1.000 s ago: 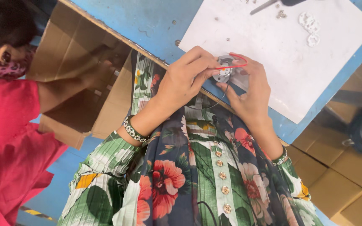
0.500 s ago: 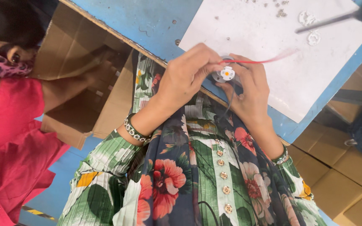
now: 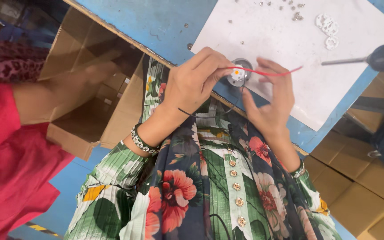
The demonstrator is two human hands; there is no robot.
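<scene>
Left hand pinches thin red wire; right hand fingers steady small round grey-white part at white paper sheet edge; open brown cardboard box beside blue tabletop edge.

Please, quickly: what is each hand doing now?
Left hand: pinching the red wire.
Right hand: steadying the small round part; grip unclear.

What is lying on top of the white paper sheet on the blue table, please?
On the white paper sheet: small metal screws, white plastic rings, and a round grey part with red wire. Hands cover part.

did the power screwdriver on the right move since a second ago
Yes. The power screwdriver has come down the right side of the white sheet, from above the white plastic rings to just below them.
</scene>
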